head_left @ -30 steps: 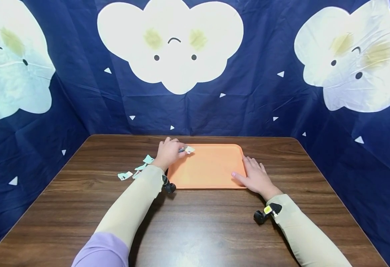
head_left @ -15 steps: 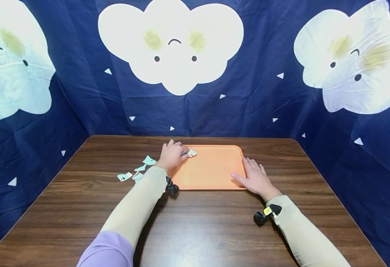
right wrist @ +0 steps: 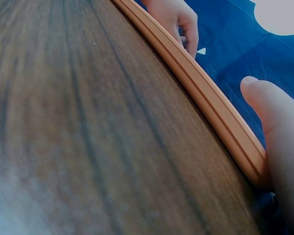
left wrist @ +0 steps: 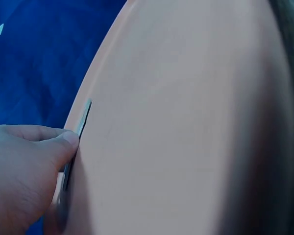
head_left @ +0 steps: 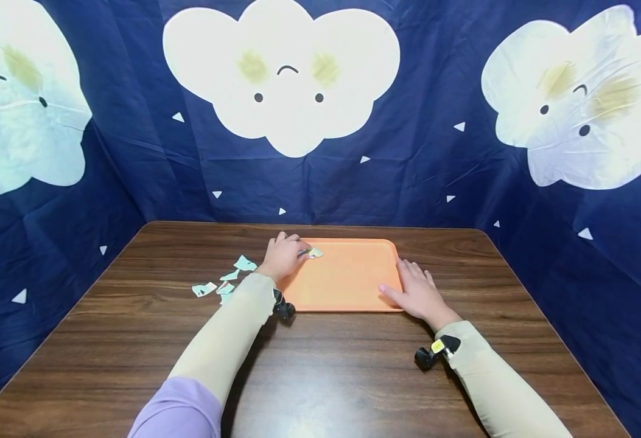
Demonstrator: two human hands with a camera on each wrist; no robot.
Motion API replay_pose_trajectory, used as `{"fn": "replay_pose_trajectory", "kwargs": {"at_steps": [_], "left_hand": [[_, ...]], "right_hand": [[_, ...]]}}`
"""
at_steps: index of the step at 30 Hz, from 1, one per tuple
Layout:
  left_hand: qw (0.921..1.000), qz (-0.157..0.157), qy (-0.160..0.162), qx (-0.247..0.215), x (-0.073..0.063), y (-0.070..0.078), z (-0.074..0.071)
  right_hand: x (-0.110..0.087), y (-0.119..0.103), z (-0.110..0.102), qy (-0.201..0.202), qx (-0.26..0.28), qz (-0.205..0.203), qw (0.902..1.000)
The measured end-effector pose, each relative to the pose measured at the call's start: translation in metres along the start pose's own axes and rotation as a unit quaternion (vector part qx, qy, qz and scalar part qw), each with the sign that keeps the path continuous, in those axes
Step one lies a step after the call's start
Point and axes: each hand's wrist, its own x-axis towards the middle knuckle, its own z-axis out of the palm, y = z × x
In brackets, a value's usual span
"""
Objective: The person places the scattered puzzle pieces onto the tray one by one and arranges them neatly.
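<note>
My left hand (head_left: 283, 257) is over the back left part of the orange tray (head_left: 347, 277). It pinches a flat, mint-green printed puzzle piece (head_left: 316, 252) between thumb and fingers. In the left wrist view that puzzle piece (left wrist: 85, 115) shows nearly edge-on, close over the tray near its rim. My right hand (head_left: 421, 293) rests at the tray's right edge, its fingers stretched along the outside and the thumb lying over the rim. The right wrist view shows the right thumb (right wrist: 272, 110) above the tray's corner.
Several more mint-green puzzle pieces (head_left: 204, 289) lie on the wooden table (head_left: 320, 365), left of the tray and partly beside my left forearm. A dark blue curtain (head_left: 320, 188) with white clouds closes off the back and both sides.
My left hand has moved slightly right and toward me over the tray with the puzzle piece, which has turned a little. My right hand stays at the tray's edge.
</note>
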Motion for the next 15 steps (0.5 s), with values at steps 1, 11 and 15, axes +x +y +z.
{"fn": "replay_pose_trajectory", "kwargs": {"at_steps": [1,11,15], "left_hand": [[1.0,-0.002,-0.002,-0.003,0.0,-0.001,0.001],[0.9989,-0.015,0.015,-0.042,-0.007,-0.006,0.002],[0.9952,-0.026,0.047,-0.081,-0.014,-0.012,-0.004]], "right_hand": [[0.0,0.0,0.0,0.0,0.001,0.0,1.0],[0.0,-0.001,0.003,-0.002,0.004,0.001,1.0],[-0.001,-0.001,0.001,0.0,0.006,-0.001,1.0]]}}
